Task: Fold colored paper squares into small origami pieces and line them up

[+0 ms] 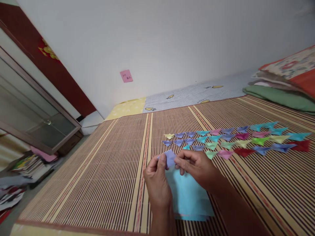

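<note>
Right now you are holding a folded lavender paper piece (170,158) up between both hands, above the near-middle part of the striped bamboo mat (118,170). Your left hand (158,173) is pinching its left side, the thumb lying on the face of the paper. Your right hand (195,165) is closing its grip on the right edge, thumb and index finger meeting there. Beneath your hands, light-blue paper sheets (190,196) are lying on the mat, partly hidden by your wrists and fingers. Just beyond and to the right, rows of folded paper shapes (242,135) are resting on the mat in yellow, blue, pink, green, red and purple, the rows stretching away to the right. At the far edge, a checked cloth (182,95) is showing beside a yellow cloth (130,107), and a green folded cloth (278,98) is lying at the far right under other fabrics. On the wall (172,42) behind, a pink note (126,76) with dark writing is hanging. To the left, stacked books (31,164) are sitting below a glass-paned door (36,101).
</note>
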The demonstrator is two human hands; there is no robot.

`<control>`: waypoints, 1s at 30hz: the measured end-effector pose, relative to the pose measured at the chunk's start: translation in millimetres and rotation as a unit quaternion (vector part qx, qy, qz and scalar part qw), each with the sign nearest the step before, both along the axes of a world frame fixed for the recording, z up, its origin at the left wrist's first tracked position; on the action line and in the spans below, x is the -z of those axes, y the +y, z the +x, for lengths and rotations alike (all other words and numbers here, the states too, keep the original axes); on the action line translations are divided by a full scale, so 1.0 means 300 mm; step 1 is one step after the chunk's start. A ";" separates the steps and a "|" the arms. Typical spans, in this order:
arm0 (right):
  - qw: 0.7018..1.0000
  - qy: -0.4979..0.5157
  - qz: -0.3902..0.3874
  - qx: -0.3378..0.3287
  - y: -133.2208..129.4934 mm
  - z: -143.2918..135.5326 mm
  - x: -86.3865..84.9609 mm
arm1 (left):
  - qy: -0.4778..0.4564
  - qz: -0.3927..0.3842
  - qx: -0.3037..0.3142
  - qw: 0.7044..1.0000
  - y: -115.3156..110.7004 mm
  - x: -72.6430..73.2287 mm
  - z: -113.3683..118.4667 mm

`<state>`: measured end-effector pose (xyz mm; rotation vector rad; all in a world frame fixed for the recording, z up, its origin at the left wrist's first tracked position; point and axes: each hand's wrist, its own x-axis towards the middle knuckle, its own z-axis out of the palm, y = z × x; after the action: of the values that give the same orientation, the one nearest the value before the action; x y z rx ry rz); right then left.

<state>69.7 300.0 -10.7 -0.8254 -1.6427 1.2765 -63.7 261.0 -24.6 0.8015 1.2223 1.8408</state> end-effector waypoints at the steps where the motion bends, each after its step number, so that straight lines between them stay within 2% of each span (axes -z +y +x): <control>1: 1.000 0.000 0.004 0.002 -0.001 -0.001 0.000 | -0.001 -0.002 -0.005 1.000 0.000 0.000 0.003; 4: 0.999 -0.019 0.023 0.015 -0.004 0.001 -0.002 | -0.033 -0.008 -0.007 0.999 0.002 -0.004 0.014; 10: 0.996 -0.031 0.071 0.047 -0.007 -0.002 -0.003 | -0.193 -0.007 0.042 0.980 0.004 -0.030 0.024; 15: 0.979 -0.125 0.145 0.071 0.000 -0.003 0.013 | -0.300 -0.053 0.066 0.950 0.011 -0.035 0.002; 18: 0.963 -0.179 0.190 0.072 0.008 0.003 0.028 | -0.332 -0.070 0.063 0.938 0.021 -0.038 -0.007; 21: 0.961 -0.207 0.177 0.046 0.014 0.014 0.032 | -0.302 -0.082 0.047 0.949 0.025 -0.040 -0.009; 24: 0.981 -0.157 0.114 0.024 0.015 0.022 0.022 | -0.198 -0.073 0.060 0.976 0.020 -0.031 -0.008; 27: 0.994 -0.068 0.070 0.051 0.010 0.020 0.009 | -0.077 -0.050 0.087 0.992 0.012 -0.016 -0.006; 30: 0.993 -0.039 0.074 0.079 0.004 0.014 -0.001 | -0.002 -0.042 0.086 0.995 0.007 -0.008 -0.004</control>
<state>73.8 301.2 -10.5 -0.9036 -1.6758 1.0122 -64.8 263.0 -22.1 0.8288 1.1809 1.6421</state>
